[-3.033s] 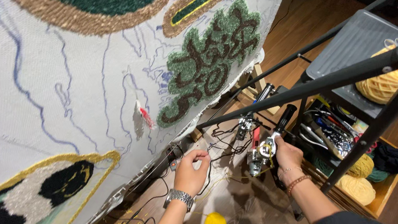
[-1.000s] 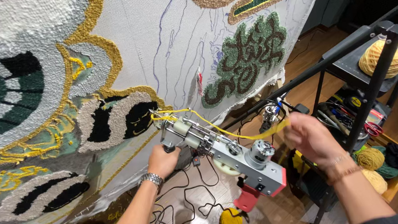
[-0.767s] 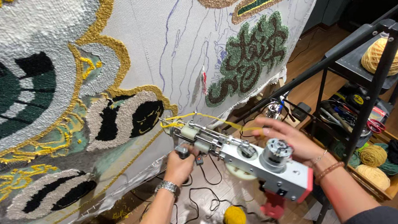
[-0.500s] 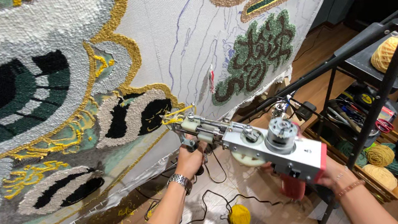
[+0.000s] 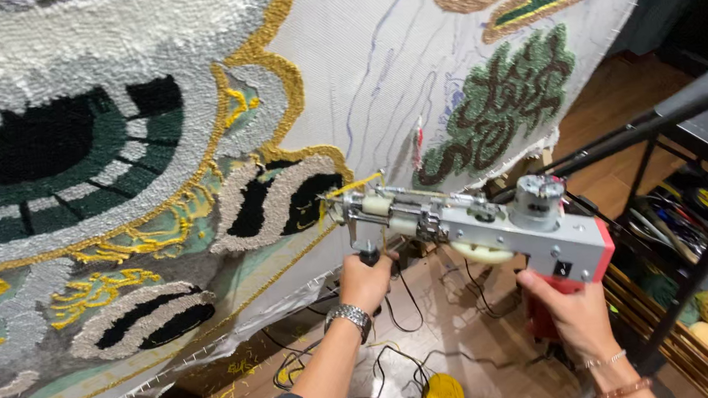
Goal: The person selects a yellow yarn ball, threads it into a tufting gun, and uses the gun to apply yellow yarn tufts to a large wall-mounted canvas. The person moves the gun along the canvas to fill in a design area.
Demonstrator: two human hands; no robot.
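The tufting gun (image 5: 483, 224), grey metal with a red rear handle and a round silver motor cap on top, is lying nearly level, its needle end pointing left and sitting just at the rug cloth (image 5: 373, 62), with yellow yarn (image 5: 344, 193) trailing from its tip.

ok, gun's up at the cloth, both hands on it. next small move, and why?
Probably ease the tufting gun forward until its needle tip presses into the backing cloth. The left hand grips the front handle, the right hand the red rear grip, and the tip sits at the gold outline, with yellow yarn at the tip.
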